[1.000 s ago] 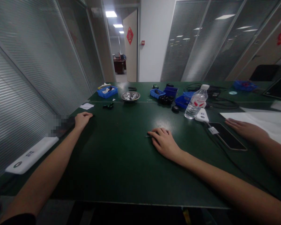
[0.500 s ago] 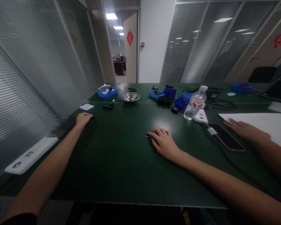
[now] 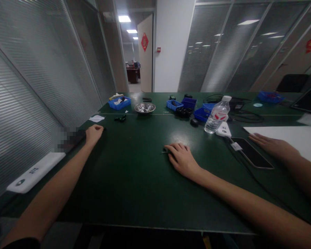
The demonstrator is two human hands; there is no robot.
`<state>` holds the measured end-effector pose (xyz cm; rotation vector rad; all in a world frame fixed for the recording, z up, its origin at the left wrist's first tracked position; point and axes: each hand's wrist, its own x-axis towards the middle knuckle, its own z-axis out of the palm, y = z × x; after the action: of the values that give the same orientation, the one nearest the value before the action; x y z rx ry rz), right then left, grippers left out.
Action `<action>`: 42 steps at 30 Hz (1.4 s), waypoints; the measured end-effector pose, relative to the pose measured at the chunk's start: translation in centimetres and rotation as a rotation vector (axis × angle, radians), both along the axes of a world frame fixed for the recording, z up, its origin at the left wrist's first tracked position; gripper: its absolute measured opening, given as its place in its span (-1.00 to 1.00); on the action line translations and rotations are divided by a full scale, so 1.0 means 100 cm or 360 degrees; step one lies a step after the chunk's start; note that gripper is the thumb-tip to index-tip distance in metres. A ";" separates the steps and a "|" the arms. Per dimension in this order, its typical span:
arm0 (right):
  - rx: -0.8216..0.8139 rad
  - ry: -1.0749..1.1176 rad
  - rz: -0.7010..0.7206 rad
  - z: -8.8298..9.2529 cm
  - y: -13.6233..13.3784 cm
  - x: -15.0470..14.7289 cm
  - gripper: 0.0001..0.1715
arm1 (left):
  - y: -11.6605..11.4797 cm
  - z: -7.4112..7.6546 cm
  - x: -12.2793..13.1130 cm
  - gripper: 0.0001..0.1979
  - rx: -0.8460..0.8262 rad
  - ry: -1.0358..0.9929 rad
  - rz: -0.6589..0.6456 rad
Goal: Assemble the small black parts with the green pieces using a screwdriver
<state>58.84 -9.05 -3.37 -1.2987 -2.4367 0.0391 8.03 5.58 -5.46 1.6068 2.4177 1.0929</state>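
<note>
My left hand [image 3: 93, 133] lies far out at the left edge of the green table [image 3: 134, 180], its fingers curled into a loose fist beside a dark, blurred object [image 3: 67, 139]. Nothing shows in that fist. My right hand [image 3: 181, 158] rests palm down near the table's middle. Its fingers are pressed together over a small dark thing, and a thin metal tip [image 3: 162, 151] sticks out to its left. What that thing is I cannot make out.
Another person's hand [image 3: 273, 147] lies on white paper [image 3: 295, 135] at the right, next to a black phone [image 3: 251, 157]. Farther back stand a water bottle [image 3: 217, 116], a metal bowl [image 3: 144, 108], several blue bins [image 3: 119, 102] and cables. A white device [image 3: 35, 173] lies front left.
Both of my hands stay where they were. Only the view has shifted slightly.
</note>
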 end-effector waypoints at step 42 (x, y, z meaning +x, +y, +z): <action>-0.0034 0.0107 -0.0052 -0.001 0.000 0.000 -0.67 | -0.012 0.007 0.005 -0.82 -0.0004 0.0209 -0.0210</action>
<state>58.82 -9.07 -3.46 -1.3242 -2.3645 0.0986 8.53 4.39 -4.78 1.8622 2.3472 0.9928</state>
